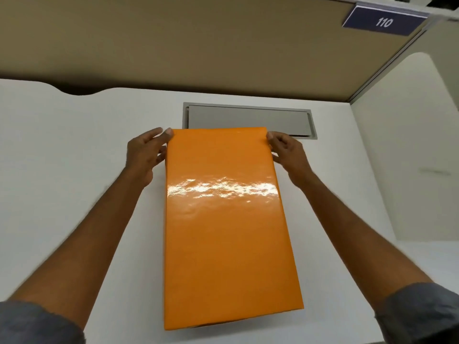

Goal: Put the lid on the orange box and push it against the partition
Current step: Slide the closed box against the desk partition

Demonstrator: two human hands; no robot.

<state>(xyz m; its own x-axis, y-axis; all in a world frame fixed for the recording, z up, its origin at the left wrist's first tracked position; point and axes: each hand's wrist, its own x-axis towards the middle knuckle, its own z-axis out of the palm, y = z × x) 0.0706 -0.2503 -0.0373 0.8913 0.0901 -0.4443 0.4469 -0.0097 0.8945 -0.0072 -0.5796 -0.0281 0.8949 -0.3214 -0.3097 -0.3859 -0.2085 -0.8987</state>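
A glossy orange lid covers the orange box in the middle of the white desk, its long side running away from me. The box under it is almost fully hidden. My left hand grips the lid's far left corner with thumb and fingers. My right hand holds the far right corner in the same way. The beige partition rises at the back of the desk, a clear gap beyond the lid's far edge.
A grey cable hatch is set into the desk between the lid and the partition; the lid's far edge overlaps its front. A blue sign reading 110 hangs at the partition's top right. A white side panel stands on the right.
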